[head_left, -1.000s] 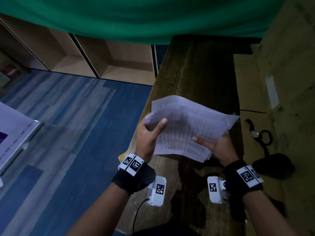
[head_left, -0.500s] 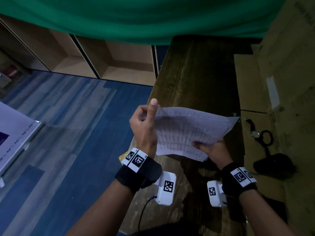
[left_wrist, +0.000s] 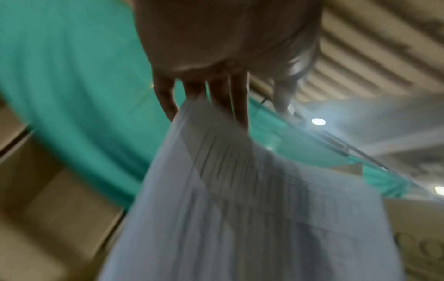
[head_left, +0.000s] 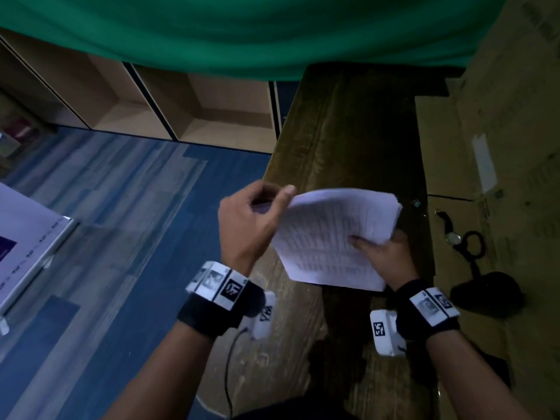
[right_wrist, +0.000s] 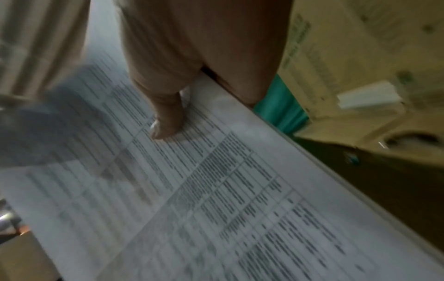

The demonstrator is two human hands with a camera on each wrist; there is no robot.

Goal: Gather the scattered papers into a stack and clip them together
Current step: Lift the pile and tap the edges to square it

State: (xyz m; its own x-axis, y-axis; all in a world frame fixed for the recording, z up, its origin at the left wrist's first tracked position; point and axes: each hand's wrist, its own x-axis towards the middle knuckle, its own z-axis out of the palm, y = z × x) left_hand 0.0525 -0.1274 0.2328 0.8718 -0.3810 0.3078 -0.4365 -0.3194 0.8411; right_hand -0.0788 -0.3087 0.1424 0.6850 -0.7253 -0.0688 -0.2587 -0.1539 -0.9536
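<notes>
A stack of printed white papers (head_left: 330, 237) is held in the air above the dark wooden table (head_left: 348, 131). My left hand (head_left: 254, 219) curls round the stack's upper left edge, thumb raised at the corner. In the left wrist view its fingers (left_wrist: 216, 98) lie along the edge of the papers (left_wrist: 240, 209). My right hand (head_left: 381, 256) grips the lower right side, thumb (right_wrist: 168, 117) pressed on the top sheet (right_wrist: 240, 190) and fingers hidden beneath. A small greenish object (head_left: 416, 203), perhaps a clip, lies on the table past the stack's far right corner.
Flat cardboard (head_left: 491, 131) covers the right side, with a wristwatch (head_left: 451, 237), a black looped cord (head_left: 472, 247) and a black lump (head_left: 485, 294) on it. The table's left edge drops to blue floor (head_left: 121, 222). Open shelves (head_left: 212, 110) and green cloth (head_left: 242, 34) stand beyond.
The fanned sheets have come together into a squarer stack. My left hand has turned and risen along the stack's left edge. My right hand has kept its grip.
</notes>
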